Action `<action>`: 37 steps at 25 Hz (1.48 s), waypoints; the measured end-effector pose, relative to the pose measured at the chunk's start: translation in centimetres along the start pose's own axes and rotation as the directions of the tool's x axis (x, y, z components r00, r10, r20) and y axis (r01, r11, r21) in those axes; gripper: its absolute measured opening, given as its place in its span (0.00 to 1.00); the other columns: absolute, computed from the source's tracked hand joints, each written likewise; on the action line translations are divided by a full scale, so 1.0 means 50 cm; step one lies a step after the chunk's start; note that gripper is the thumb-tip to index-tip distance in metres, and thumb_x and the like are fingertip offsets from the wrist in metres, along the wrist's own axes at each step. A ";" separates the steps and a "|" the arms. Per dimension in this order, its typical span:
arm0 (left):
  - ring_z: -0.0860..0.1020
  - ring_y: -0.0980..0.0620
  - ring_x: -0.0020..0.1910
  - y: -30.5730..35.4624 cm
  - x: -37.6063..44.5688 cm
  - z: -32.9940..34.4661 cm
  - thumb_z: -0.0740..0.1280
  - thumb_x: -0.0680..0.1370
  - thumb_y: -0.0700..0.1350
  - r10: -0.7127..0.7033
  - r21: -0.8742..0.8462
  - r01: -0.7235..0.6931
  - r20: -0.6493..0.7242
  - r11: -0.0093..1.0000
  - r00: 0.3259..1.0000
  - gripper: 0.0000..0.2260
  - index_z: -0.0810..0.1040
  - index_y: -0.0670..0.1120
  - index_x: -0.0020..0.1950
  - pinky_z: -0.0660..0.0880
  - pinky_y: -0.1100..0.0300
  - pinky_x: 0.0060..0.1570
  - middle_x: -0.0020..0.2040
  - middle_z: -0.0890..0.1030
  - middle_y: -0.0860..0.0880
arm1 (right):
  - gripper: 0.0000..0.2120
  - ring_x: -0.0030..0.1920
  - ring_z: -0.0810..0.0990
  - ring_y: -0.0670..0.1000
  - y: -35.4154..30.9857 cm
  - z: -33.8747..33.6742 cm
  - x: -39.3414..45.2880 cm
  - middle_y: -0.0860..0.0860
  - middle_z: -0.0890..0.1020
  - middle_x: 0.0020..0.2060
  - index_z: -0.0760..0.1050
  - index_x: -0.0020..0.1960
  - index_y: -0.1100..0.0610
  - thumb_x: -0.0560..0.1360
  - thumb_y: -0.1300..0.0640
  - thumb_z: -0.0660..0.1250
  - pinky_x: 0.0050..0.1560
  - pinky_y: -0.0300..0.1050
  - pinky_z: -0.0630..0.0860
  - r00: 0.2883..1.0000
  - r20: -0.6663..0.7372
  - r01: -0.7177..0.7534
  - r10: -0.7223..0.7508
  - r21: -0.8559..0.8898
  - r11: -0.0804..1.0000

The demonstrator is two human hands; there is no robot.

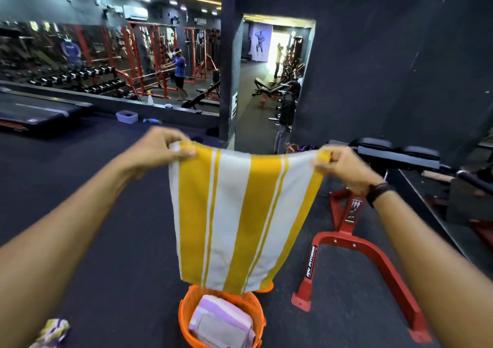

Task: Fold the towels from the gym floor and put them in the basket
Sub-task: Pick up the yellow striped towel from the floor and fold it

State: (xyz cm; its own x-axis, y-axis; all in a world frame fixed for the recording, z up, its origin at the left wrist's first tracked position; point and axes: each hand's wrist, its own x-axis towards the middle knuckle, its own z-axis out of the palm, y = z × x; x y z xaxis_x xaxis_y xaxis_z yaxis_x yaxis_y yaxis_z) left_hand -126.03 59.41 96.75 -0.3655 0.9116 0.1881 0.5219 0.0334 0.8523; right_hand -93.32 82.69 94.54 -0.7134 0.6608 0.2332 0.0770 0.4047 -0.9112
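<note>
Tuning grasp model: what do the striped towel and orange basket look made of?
Yellow-and-white striped towel: soft woven cloth, likely cotton, matte; it drapes and sags between both grips. Round orange basket: probably moulded plastic, with a smooth, slightly glossy rigid rim.

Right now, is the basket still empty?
No, a folded purple-and-white towel already lies inside the orange basket, below the hanging yellow-striped towel.

I see a yellow-and-white striped towel (240, 214) hanging flat and vertical, spread by its two top corners, its lower edge just above the basket (186, 318). The basket is orange, upright on the dark floor. Inside it lies a folded lilac towel (221, 323). A crumpled towel (53, 330) lies at lower left.
</note>
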 end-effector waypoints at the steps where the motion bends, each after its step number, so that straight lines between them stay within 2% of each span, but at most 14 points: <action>1: 0.82 0.55 0.48 0.005 0.009 -0.004 0.79 0.60 0.58 0.027 -0.262 -0.042 -0.063 0.964 0.998 0.26 0.80 0.49 0.53 0.79 0.61 0.46 0.49 0.84 0.52 | 0.09 0.36 0.80 0.42 -0.018 -0.012 0.008 0.46 0.83 0.37 0.77 0.46 0.55 0.68 0.58 0.73 0.37 0.40 0.78 1.000 0.009 -0.016 0.015 0.149 0.989; 2: 0.81 0.55 0.52 -0.003 0.009 0.006 0.80 0.56 0.60 0.000 -0.383 -0.011 -0.028 0.924 1.000 0.34 0.77 0.51 0.59 0.79 0.58 0.51 0.55 0.83 0.53 | 0.16 0.41 0.82 0.44 -0.020 -0.007 0.005 0.47 0.85 0.42 0.77 0.50 0.54 0.64 0.55 0.76 0.38 0.41 0.79 0.995 0.088 -0.075 0.057 0.215 0.974; 4: 0.79 0.53 0.59 -0.063 -0.021 0.052 0.82 0.53 0.59 -0.146 -0.308 0.184 0.144 0.933 0.979 0.45 0.71 0.53 0.67 0.74 0.50 0.62 0.62 0.79 0.53 | 0.26 0.47 0.84 0.48 0.039 0.027 -0.024 0.50 0.85 0.47 0.78 0.54 0.55 0.59 0.54 0.82 0.42 0.43 0.80 0.947 0.252 -0.243 0.199 0.157 0.957; 7: 0.81 0.48 0.54 -0.140 -0.067 0.102 0.82 0.45 0.62 -0.335 -0.313 0.384 0.201 0.869 0.921 0.49 0.76 0.45 0.62 0.77 0.49 0.58 0.57 0.82 0.47 | 0.43 0.53 0.82 0.58 0.129 0.074 -0.057 0.59 0.82 0.54 0.77 0.60 0.65 0.52 0.43 0.83 0.54 0.56 0.79 0.894 0.262 -0.406 0.364 0.126 0.905; 10: 0.84 0.44 0.48 -0.155 -0.068 0.102 0.83 0.45 0.60 -0.403 -0.512 0.411 0.134 0.754 0.905 0.44 0.80 0.41 0.56 0.81 0.48 0.47 0.52 0.84 0.40 | 0.37 0.49 0.84 0.56 0.142 0.079 -0.059 0.59 0.83 0.52 0.75 0.60 0.65 0.59 0.47 0.81 0.48 0.53 0.82 0.894 0.244 -0.441 0.376 0.326 0.836; 12: 0.83 0.42 0.51 -0.156 -0.066 0.099 0.82 0.53 0.57 -0.408 -0.491 0.426 0.149 0.760 0.900 0.37 0.80 0.43 0.58 0.79 0.44 0.52 0.53 0.84 0.41 | 0.29 0.49 0.84 0.54 0.128 0.084 -0.060 0.56 0.84 0.52 0.75 0.61 0.61 0.63 0.56 0.77 0.42 0.48 0.82 0.890 0.254 -0.449 0.378 0.348 0.823; 16: 0.80 0.41 0.55 -0.170 -0.075 0.113 0.77 0.62 0.54 -0.462 -0.461 0.406 -0.010 0.789 0.887 0.25 0.79 0.44 0.55 0.74 0.41 0.59 0.55 0.82 0.43 | 0.42 0.42 0.84 0.53 0.140 0.099 -0.057 0.57 0.82 0.47 0.69 0.63 0.61 0.54 0.56 0.84 0.35 0.44 0.81 0.905 0.057 -0.404 0.422 0.423 0.811; 19: 0.80 0.41 0.55 -0.175 -0.080 0.111 0.81 0.58 0.51 -0.447 -0.498 0.396 0.018 0.772 0.894 0.33 0.77 0.41 0.60 0.75 0.40 0.58 0.56 0.82 0.41 | 0.47 0.55 0.80 0.58 0.150 0.108 -0.055 0.60 0.76 0.59 0.64 0.70 0.51 0.57 0.65 0.81 0.49 0.53 0.82 0.931 -0.013 -0.334 0.365 0.371 0.866; 21: 0.80 0.41 0.55 -0.183 -0.081 0.107 0.83 0.58 0.47 -0.423 -0.423 0.386 0.009 0.819 0.906 0.40 0.70 0.42 0.65 0.78 0.44 0.55 0.58 0.79 0.41 | 0.42 0.54 0.78 0.57 0.157 0.112 -0.061 0.62 0.77 0.58 0.70 0.66 0.54 0.56 0.66 0.82 0.53 0.56 0.80 0.950 -0.042 -0.301 0.309 0.134 0.944; 23: 0.79 0.43 0.55 -0.183 -0.089 0.113 0.81 0.62 0.39 -0.424 -0.330 0.384 -0.056 0.862 0.904 0.42 0.62 0.47 0.70 0.78 0.48 0.52 0.59 0.76 0.42 | 0.27 0.48 0.79 0.53 0.161 0.118 -0.070 0.57 0.81 0.50 0.76 0.56 0.58 0.59 0.67 0.80 0.48 0.50 0.80 0.958 -0.072 -0.283 0.279 -0.062 0.957; 25: 0.78 0.42 0.56 -0.173 -0.095 0.122 0.80 0.60 0.39 -0.364 -0.232 0.348 -0.033 0.908 0.931 0.40 0.68 0.47 0.69 0.78 0.49 0.53 0.59 0.77 0.42 | 0.19 0.45 0.78 0.52 0.158 0.117 -0.071 0.53 0.81 0.43 0.78 0.49 0.59 0.61 0.66 0.80 0.44 0.47 0.79 0.964 -0.040 -0.265 0.262 -0.172 0.949; 30: 0.79 0.50 0.52 -0.097 -0.063 0.064 0.80 0.62 0.43 -0.170 -0.141 0.164 -0.032 0.976 0.985 0.26 0.78 0.50 0.59 0.79 0.55 0.46 0.53 0.80 0.51 | 0.25 0.50 0.83 0.53 0.080 0.047 -0.038 0.54 0.84 0.50 0.76 0.60 0.60 0.64 0.68 0.76 0.51 0.46 0.81 0.981 0.033 -0.196 0.193 0.229 0.954; 34: 0.81 0.51 0.44 -0.096 -0.054 0.056 0.80 0.62 0.51 -0.148 0.246 0.156 -0.049 0.957 0.988 0.12 0.83 0.48 0.40 0.79 0.47 0.48 0.40 0.84 0.52 | 0.21 0.49 0.84 0.57 0.074 0.053 -0.049 0.56 0.86 0.46 0.81 0.52 0.62 0.60 0.57 0.79 0.51 0.52 0.81 0.981 0.016 -0.191 0.191 -0.006 0.982; 37: 0.82 0.48 0.43 -0.106 -0.059 0.051 0.79 0.63 0.50 -0.138 0.198 0.141 -0.034 0.970 0.990 0.12 0.82 0.45 0.39 0.79 0.51 0.44 0.40 0.83 0.49 | 0.09 0.46 0.84 0.55 0.082 0.049 -0.056 0.54 0.86 0.43 0.82 0.46 0.60 0.66 0.65 0.76 0.51 0.52 0.81 0.991 0.032 -0.131 0.132 -0.018 0.991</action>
State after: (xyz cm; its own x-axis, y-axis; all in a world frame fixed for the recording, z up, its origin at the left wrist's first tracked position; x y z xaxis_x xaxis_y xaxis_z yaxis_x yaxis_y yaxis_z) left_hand -125.79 57.59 90.43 -0.4597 0.8839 0.0855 0.6068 0.2424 0.7570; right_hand -92.74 80.95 89.32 -0.7188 0.6879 0.1001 0.1822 0.3254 -0.9278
